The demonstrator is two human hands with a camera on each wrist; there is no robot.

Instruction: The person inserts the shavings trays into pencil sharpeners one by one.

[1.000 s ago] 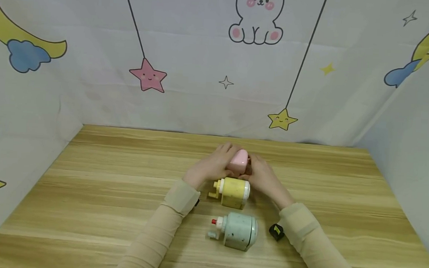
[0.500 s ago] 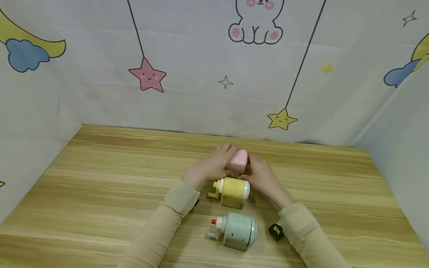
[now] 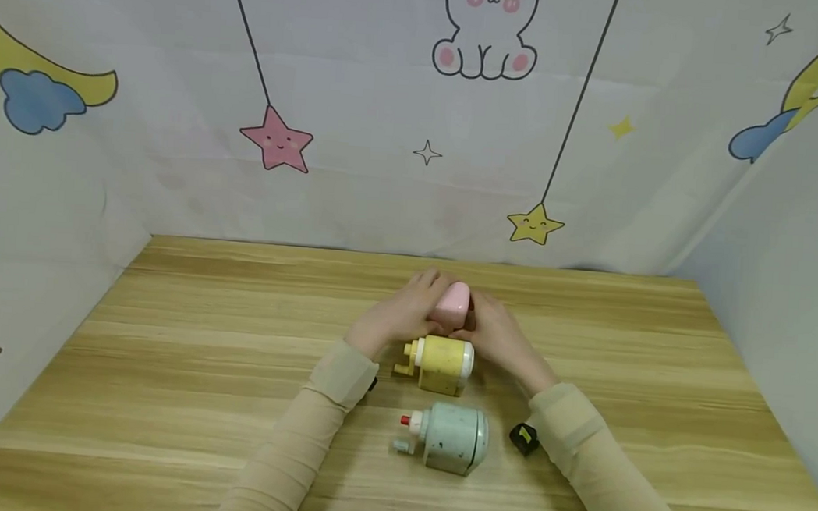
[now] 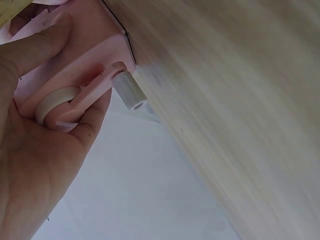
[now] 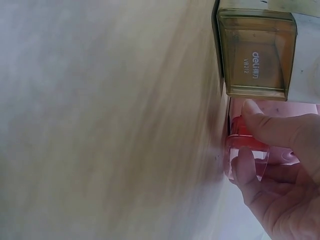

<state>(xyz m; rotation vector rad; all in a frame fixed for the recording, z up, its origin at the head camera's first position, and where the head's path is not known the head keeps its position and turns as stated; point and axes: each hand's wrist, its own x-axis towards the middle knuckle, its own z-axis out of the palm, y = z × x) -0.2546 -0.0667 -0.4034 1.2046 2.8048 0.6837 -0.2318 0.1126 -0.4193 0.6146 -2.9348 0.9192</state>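
In the head view a pink crank pencil sharpener (image 3: 452,305) stands at the back of a row of three. My left hand (image 3: 403,308) grips its body from the left; the left wrist view shows the thumb along its side and the crank handle (image 4: 129,90) pointing outward. At the opposite end, my right hand (image 3: 497,333) pinches a clear reddish shavings drawer (image 5: 248,145), which sticks partly out of the pink body. Just in front sits a yellow pencil sharpener (image 3: 442,361), its amber drawer (image 5: 257,55) facing right. Nearest is a pale green pencil sharpener (image 3: 452,438).
The wooden table (image 3: 198,368) runs back to a printed white cloth wall (image 3: 356,205), with cloth walls at both sides too. A small black item (image 3: 524,438) with a yellow mark is at the right wrist. The yellow and green sharpeners stand between the forearms.
The head view has shifted slightly. A red sliver seen between the right hand and the pink sharpener a second ago no longer shows there. Both hands otherwise keep their places.
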